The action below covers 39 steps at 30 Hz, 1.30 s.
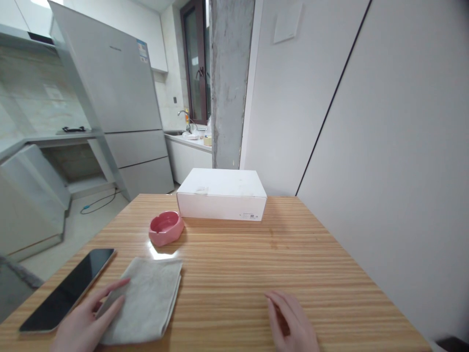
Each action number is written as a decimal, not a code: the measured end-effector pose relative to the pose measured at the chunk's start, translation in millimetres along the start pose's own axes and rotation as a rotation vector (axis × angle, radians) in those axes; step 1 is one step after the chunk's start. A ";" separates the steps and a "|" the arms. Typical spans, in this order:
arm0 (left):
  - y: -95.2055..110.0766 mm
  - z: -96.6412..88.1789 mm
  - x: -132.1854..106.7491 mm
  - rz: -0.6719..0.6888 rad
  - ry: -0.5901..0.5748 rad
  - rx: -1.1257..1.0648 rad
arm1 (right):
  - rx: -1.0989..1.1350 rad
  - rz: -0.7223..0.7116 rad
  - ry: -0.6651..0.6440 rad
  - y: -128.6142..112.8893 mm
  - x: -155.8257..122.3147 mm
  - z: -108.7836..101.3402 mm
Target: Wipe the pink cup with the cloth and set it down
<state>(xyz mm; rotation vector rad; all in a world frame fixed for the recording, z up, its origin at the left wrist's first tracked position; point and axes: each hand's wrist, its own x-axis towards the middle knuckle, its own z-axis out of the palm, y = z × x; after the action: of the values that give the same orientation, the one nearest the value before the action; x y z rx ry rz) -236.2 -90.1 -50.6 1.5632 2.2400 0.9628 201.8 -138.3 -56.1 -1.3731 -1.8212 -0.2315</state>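
A folded grey cloth (146, 298) lies flat on the wood-grain table (227, 274), left of the middle. My left hand (91, 313) rests at its left edge. The thumb and index finger are apart, their tips touching the cloth's top; the other fingers are partly hidden. Close beside this hand lies a dark-screened phone (69, 291). My right hand (291, 320) is at the near side of the table, right of the cloth and apart from it. Its fingers are curled, with thumb and fingertips together and nothing seen between them.
A pink ashtray (166, 237) sits beyond the cloth. Behind it, at the table's far edge, stands a closed white box (222, 206). A pale wall (366, 122) runs along the right. Past the table are a grey fridge (113, 88) and a sink counter (190, 156).
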 end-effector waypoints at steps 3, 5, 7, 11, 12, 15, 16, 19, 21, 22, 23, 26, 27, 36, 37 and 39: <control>-5.4 3.0 -0.8 0.110 0.063 0.201 | -0.018 0.074 0.011 5.7 0.3 -3.6; 11.0 8.7 -10.0 0.202 0.230 0.367 | -0.008 0.084 0.012 1.9 4.1 -3.1; 41.2 19.3 -25.3 0.311 0.357 0.388 | 0.013 0.081 -0.010 -7.6 11.5 -0.4; 113.1 55.7 -60.5 0.632 0.165 0.052 | 0.009 0.085 -0.083 -33.8 30.5 14.6; 128.3 66.4 -67.8 0.696 0.093 0.008 | -0.005 0.086 -0.110 -39.4 34.3 20.1; 159.8 95.2 -82.4 0.769 -0.076 0.013 | -0.062 0.067 -0.176 -49.7 39.9 37.1; 165.8 102.7 -85.1 0.779 -0.121 0.024 | -0.082 0.054 -0.186 -51.0 39.9 41.9; 173.7 117.6 -88.6 0.803 -0.211 0.039 | -0.114 0.012 -0.183 -51.1 37.0 50.6; 174.1 121.4 -89.2 0.810 -0.231 0.046 | -0.114 -0.001 -0.174 -50.0 34.8 51.6; 173.7 122.0 -89.4 0.808 -0.233 0.048 | -0.111 -0.007 -0.171 -49.6 34.1 51.2; 173.1 122.0 -89.5 0.806 -0.234 0.046 | -0.109 -0.014 -0.172 -49.3 33.6 50.5; 171.6 120.5 -89.5 0.801 -0.248 0.035 | -0.095 -0.038 -0.191 -48.9 33.2 48.5; 171.3 120.2 -89.5 0.800 -0.254 0.036 | -0.087 -0.042 -0.202 -48.8 33.2 48.2; 171.7 119.2 -89.0 0.770 -0.319 0.076 | -0.023 -0.020 -0.216 -48.2 32.3 47.2; 172.0 118.9 -89.0 0.769 -0.330 0.086 | -0.016 -0.014 -0.212 -48.2 32.2 47.2; 172.5 118.2 -89.2 0.766 -0.348 0.097 | -0.009 -0.012 -0.214 -48.2 32.2 47.1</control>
<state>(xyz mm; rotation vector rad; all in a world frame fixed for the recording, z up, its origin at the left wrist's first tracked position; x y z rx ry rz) -9.0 -90.2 -44.3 2.4784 1.4704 0.6517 134.7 -106.5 -48.8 -1.4388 -2.0057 -0.1012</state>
